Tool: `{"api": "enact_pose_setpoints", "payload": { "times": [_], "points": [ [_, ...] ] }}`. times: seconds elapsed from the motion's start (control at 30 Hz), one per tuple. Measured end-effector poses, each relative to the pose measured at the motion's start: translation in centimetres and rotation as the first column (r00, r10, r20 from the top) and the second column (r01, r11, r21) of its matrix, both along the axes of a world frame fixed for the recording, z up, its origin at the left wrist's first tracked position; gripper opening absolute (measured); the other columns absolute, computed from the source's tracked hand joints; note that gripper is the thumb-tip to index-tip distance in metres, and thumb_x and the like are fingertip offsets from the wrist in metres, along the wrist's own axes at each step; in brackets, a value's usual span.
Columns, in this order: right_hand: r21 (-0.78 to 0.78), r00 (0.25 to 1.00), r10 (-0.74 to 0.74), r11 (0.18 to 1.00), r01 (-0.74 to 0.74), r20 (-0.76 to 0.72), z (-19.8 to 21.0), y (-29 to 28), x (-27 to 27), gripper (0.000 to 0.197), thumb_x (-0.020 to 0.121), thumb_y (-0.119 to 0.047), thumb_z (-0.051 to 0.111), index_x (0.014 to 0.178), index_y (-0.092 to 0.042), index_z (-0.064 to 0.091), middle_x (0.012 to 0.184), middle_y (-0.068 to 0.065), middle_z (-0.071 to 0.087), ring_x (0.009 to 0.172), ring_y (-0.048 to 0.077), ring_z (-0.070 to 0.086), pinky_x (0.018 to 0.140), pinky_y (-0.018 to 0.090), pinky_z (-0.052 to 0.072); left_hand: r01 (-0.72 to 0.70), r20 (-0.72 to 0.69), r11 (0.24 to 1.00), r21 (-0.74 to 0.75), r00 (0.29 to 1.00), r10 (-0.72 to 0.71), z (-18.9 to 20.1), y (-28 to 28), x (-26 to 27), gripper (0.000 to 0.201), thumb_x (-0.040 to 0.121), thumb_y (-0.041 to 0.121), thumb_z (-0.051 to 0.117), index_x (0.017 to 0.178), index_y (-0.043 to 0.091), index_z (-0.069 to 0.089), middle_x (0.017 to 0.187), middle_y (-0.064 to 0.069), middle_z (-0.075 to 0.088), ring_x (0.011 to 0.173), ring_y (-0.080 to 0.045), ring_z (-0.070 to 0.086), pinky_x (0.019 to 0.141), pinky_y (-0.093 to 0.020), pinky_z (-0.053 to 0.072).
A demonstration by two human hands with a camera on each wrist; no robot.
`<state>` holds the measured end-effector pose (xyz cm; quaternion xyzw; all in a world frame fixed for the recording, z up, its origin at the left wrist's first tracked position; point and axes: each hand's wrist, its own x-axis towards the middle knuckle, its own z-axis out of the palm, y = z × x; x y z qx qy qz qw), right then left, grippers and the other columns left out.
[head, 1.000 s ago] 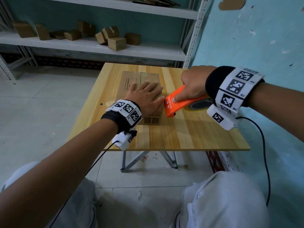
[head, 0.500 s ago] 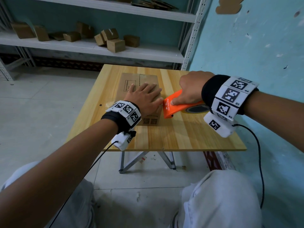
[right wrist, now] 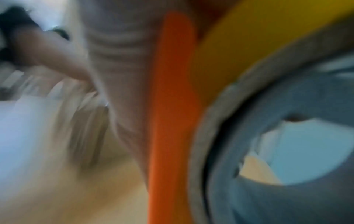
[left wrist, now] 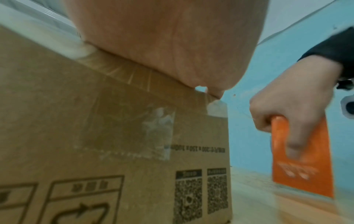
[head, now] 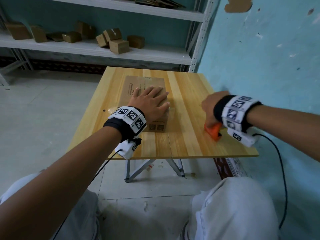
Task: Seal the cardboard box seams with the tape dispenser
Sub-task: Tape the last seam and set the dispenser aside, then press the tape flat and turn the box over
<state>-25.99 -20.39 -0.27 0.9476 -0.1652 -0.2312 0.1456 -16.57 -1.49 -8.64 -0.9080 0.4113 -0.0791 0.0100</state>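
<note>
A pale striped wooden bench on folding metal legs stands against a chipped turquoise wall. Behind it, white metal shelving carries several small brown cardboard cartons, scattered and tilted, above a grey tiled floor.

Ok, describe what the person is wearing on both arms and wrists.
Both forearms are bare, with no sleeves. The left wrist carries a black fabric band under a cuff of white square blocks printed with black-and-white code markers. A white camera unit hangs below it, with a thin black cable trailing back. The right wrist wears the same set, its cable looping down.
</note>
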Motion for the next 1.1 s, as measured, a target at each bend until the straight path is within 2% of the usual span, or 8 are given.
{"api": "enact_pose_setpoints", "payload": {
  "times": [0.07, 0.17, 0.33, 0.47, 0.63, 0.73, 0.87, 1.1],
  "points": [
    [0.022, 0.994, -0.033, 0.999, 0.031, 0.104, 0.8, -2.1, -0.2, 0.047, 0.073, -0.057, 0.076, 0.074, -0.012, 0.063, 0.076, 0.003, 0.064, 0.063, 0.019, 0.057, 0.058, 0.025, 0.044, -0.029, -0.007, 0.998, -0.050, 1.000, 0.029, -0.2, 0.1, 0.4, 0.057, 0.098, 0.052, 0.020, 0.150, 0.029, 0.014, 0.159, -0.001, 0.009, 0.146, -0.022, 0.007, 0.114, -0.059, 0.011],
    [-0.053, 0.979, 0.005, 0.999, 0.006, 0.206, 3.4, -3.9, -0.5, 0.054, 0.079, -0.066, 0.065, 0.073, -0.012, 0.059, 0.071, 0.006, 0.062, 0.062, 0.021, 0.057, 0.055, 0.026, 0.038, -0.047, -0.050, 0.995, -0.083, 0.998, 0.043, -0.3, -0.5, 0.7, 0.058, 0.097, 0.054, 0.016, 0.150, 0.031, 0.012, 0.160, 0.003, 0.009, 0.146, -0.020, 0.006, 0.115, -0.057, 0.008],
    [0.185, 0.933, -0.083, 0.983, 0.019, 0.349, 2.1, -4.7, 1.1, 0.057, 0.085, -0.070, 0.054, 0.080, -0.014, 0.058, 0.078, 0.005, 0.060, 0.072, 0.021, 0.057, 0.061, 0.030, 0.038, -0.036, 0.011, 0.999, -0.029, 0.999, 0.037, -0.5, -0.5, 0.7, 0.057, 0.098, 0.053, 0.021, 0.149, 0.030, 0.012, 0.160, 0.000, 0.006, 0.146, -0.023, 0.005, 0.114, -0.058, 0.011],
    [0.393, 0.887, -0.181, 0.920, -0.001, 0.425, -1.7, -3.7, 2.2, 0.062, 0.090, -0.069, 0.045, 0.098, -0.011, 0.061, 0.093, 0.010, 0.064, 0.080, 0.025, 0.059, 0.064, 0.030, 0.039, -0.051, 0.021, 0.999, -0.010, 0.998, 0.051, -0.3, -0.6, 0.3, 0.056, 0.098, 0.052, 0.023, 0.149, 0.031, 0.013, 0.159, -0.001, 0.007, 0.146, -0.024, 0.006, 0.113, -0.059, 0.013],
    [0.515, 0.886, -0.230, 0.857, -0.011, 0.402, -5.0, -2.1, 3.1, 0.055, 0.103, -0.048, 0.039, 0.132, -0.002, 0.047, 0.110, 0.014, 0.060, 0.088, 0.026, 0.056, 0.068, 0.029, 0.038, -0.069, -0.021, 0.997, -0.035, 0.997, 0.068, -0.2, -0.8, 0.4, 0.058, 0.098, 0.054, 0.019, 0.150, 0.031, 0.011, 0.160, 0.001, 0.007, 0.146, -0.023, 0.006, 0.113, -0.056, 0.009],
    [0.512, 0.877, -0.242, 0.859, -0.006, 0.416, -6.1, -1.6, 3.7, 0.059, 0.104, -0.044, 0.036, 0.145, -0.001, 0.028, 0.119, 0.015, 0.060, 0.085, 0.023, 0.056, 0.067, 0.030, 0.042, -0.065, -0.002, 0.998, -0.026, 0.998, 0.065, -0.2, -0.7, 0.3, 0.058, 0.098, 0.054, 0.022, 0.150, 0.031, 0.012, 0.160, 0.000, 0.008, 0.146, -0.023, 0.006, 0.113, -0.057, 0.010],
    [0.456, 0.881, -0.229, 0.890, 0.018, 0.414, -7.7, -1.4, 4.2, 0.056, 0.104, -0.042, 0.038, 0.144, -0.004, 0.027, 0.114, 0.013, 0.059, 0.078, 0.019, 0.056, 0.061, 0.030, 0.043, -0.065, -0.016, 0.997, -0.033, 0.998, 0.064, -0.1, -0.7, 0.4, 0.058, 0.098, 0.054, 0.020, 0.150, 0.030, 0.010, 0.160, 0.000, 0.008, 0.146, -0.023, 0.006, 0.113, -0.057, 0.010],
    [0.282, 0.869, -0.077, 0.957, -0.074, 0.489, -10.0, -1.0, 4.5, 0.049, 0.102, -0.042, 0.042, 0.133, -0.004, 0.039, 0.120, 0.016, 0.061, 0.104, 0.031, 0.062, 0.088, 0.042, 0.052, -0.037, -0.015, 0.999, 0.004, 0.999, 0.037, 0.5, -0.4, 0.0, 0.053, 0.101, 0.042, 0.023, 0.151, 0.025, 0.015, 0.160, 0.000, 0.004, 0.147, -0.024, 0.003, 0.114, -0.057, 0.009]
  ]
}}
